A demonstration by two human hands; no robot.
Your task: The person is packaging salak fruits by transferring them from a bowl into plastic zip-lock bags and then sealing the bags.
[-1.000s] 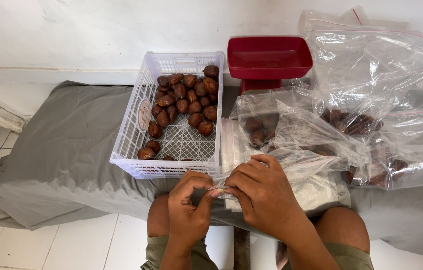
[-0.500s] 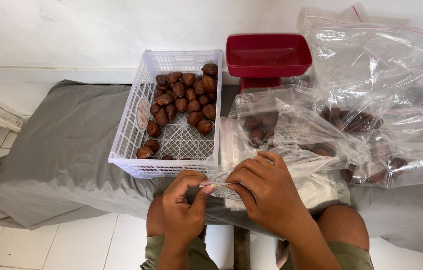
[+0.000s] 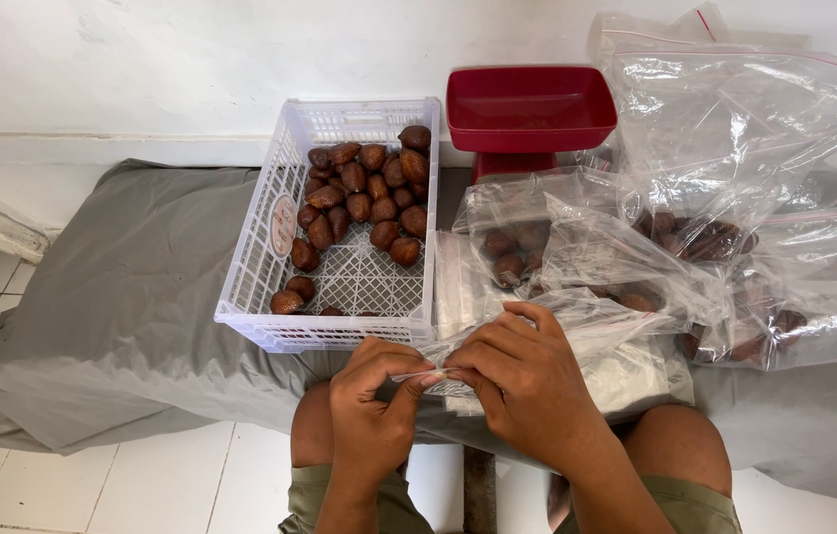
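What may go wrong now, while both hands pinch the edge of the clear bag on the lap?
1. The left hand and right hand grip only the thin edge of the clear plastic bag; it may slip or tear.
2. The filled bags lie loosely piled beside it, so pulling may shift them.

Bags [image 3: 814, 297] cut off (right edge).

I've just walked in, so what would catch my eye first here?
Probably the white plastic crate of brown scaly snake fruit at centre, on a grey cloth. Behind it to the right stands a red scale pan, beside heaped clear zip bags holding more fruit. In front, the left hand and right hand pinch a clear bag's edge.
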